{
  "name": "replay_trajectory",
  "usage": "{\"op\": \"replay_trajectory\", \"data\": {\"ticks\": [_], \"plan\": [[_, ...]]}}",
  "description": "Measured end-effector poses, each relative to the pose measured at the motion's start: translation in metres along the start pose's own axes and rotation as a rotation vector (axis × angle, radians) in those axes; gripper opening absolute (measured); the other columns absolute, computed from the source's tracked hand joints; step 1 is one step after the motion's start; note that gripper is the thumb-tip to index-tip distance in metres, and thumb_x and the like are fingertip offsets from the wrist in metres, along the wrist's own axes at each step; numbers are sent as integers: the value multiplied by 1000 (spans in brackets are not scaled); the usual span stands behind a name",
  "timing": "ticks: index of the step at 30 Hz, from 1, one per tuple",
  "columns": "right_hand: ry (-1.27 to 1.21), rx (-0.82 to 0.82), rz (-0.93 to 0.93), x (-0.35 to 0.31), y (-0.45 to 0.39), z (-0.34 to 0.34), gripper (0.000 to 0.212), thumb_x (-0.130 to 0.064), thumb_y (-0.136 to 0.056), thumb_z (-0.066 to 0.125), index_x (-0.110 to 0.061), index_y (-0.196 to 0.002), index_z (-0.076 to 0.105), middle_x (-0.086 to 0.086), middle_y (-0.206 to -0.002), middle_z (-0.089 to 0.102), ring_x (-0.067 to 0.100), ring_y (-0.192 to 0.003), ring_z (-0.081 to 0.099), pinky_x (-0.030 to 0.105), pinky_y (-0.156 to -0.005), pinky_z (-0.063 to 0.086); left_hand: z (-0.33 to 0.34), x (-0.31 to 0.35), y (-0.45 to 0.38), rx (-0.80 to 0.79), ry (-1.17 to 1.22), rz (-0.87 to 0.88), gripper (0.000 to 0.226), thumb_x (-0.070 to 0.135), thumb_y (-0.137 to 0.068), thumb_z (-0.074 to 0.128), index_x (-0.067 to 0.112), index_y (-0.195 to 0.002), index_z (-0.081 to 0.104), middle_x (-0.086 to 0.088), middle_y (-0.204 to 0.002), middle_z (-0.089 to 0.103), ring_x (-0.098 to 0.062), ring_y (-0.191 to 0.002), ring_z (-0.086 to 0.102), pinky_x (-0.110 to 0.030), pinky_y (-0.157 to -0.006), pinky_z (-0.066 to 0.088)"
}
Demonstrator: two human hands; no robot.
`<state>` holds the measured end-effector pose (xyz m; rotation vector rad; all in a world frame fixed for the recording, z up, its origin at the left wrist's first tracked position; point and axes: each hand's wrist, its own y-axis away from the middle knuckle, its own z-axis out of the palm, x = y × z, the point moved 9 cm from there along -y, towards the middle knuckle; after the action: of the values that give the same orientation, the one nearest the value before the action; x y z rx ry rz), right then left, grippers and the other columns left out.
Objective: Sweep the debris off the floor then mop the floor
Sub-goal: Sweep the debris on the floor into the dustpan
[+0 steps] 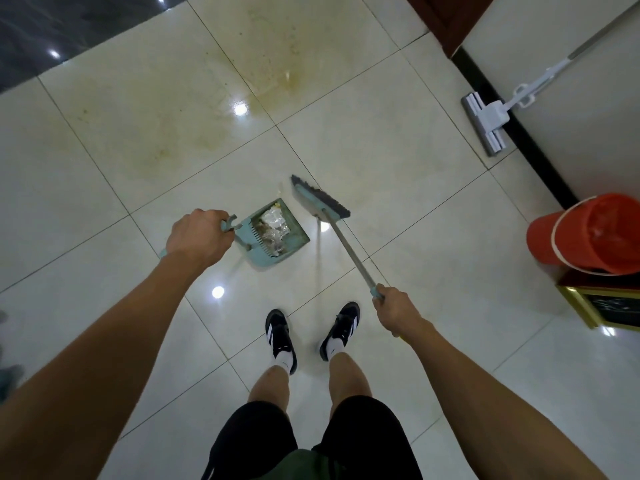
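On the pale tiled floor (398, 168), a teal dustpan (277, 233) filled with debris (275, 226) is gripped by its handle in the left hand (197, 237). Just beside it, the broom (320, 200) is held by its pole in the curled right hand (394, 311). A mop (491, 116) is leaned against the wall, well apart.

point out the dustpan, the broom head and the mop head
dustpan (299, 233): head view, right wall of the pan
broom head (320, 199): head view, its teal top
mop head (483, 128): head view, its flat grey plate
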<state>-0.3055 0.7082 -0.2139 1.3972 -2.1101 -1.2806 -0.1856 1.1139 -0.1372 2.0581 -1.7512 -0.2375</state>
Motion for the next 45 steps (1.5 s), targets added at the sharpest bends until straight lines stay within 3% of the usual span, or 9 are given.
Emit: {"op": "replay_trajectory", "data": {"ticks": [5, 13, 17, 24, 28, 32, 36, 40, 45], "plan": [[-241, -102, 54, -2, 16, 18, 45, -33, -105, 44, -15, -146, 45, 5, -76, 55, 20, -51, 47, 26, -38, 43, 7, 16, 1, -1, -18, 15, 15, 31, -89, 61, 23, -98, 70, -3, -74, 55, -30, -68, 55, -33, -63, 45], [-582, -219, -2, 1, 66, 23, 28, -40, -101, 53, -36, -127, 61, 5, -64, 52, 14, -48, 42, 27, -45, 41, 17, 20, 24, -7, -12, 32, 20, 35, -91, 59, 22, -101, 70, 0, -71, 51, -26, -66, 52, -31, -60, 39], [-552, -160, -37, 2, 76, 12, 35, -47, -99, 54, -39, -133, 58, 4, -63, 52, 14, -48, 42, 27, -44, 41, 19, 11, 38, -25, -18, 32, 22, 34, -94, 56, 22, -107, 69, -2, -76, 55, -25, -67, 54, -31, -61, 41], [-399, -31, -41, 3, 72, 13, 42, -42, -102, 49, -33, -143, 50, 5, -64, 54, 13, -46, 40, 24, -40, 41, 14, -14, 53, -25, -19, -9, 21, 35, -94, 55, 23, -103, 68, -5, -79, 57, -27, -70, 54, -33, -62, 41], [-205, 36, -55, -2, 62, 13, 47, -41, -103, 45, -25, -147, 46, 3, -85, 59, 18, -56, 55, 23, -38, 45, 14, -34, 60, -11, -6, -57, 21, 34, -94, 56, 23, -105, 69, -4, -78, 57, -26, -69, 54, -32, -60, 40], [36, 48, -82, -12, 49, 20, 36, -30, -105, 41, -19, -136, 54, 10, -96, 66, 23, -69, 63, 38, -59, 61, 23, -42, 66, 0, 7, -54, 20, 34, -95, 55, 22, -103, 70, -2, -73, 55, -24, -66, 53, -30, -57, 37], [-117, -83, -12, -13, 51, 43, 42, -33, -104, 44, -21, -144, 48, 6, -84, 62, 19, -55, 54, 27, -39, 48, 26, -38, 66, 18, -4, -34, 21, 34, -94, 55, 22, -103, 69, -2, -73, 52, -26, -65, 52, -32, -59, 40], [-266, -178, 9, -7, 71, 59, 44, -34, -104, 48, -22, -145, 48, 7, -65, 54, 17, -46, 43, 26, -41, 42, 28, -37, 65, 12, -4, -25, 22, 35, -93, 55, 21, -104, 69, -4, -74, 53, -28, -65, 52, -32, -59, 41], [-351, -146, -4, -5, 94, 61, 42, -31, -104, 47, -25, -146, 48, 8, -62, 50, 16, -44, 38, 26, -40, 39, 27, -49, 71, 12, 10, -41, 21, 34, -93, 56, 22, -103, 70, 5, -65, 43, -21, -60, 48, -29, -55, 36]]}}
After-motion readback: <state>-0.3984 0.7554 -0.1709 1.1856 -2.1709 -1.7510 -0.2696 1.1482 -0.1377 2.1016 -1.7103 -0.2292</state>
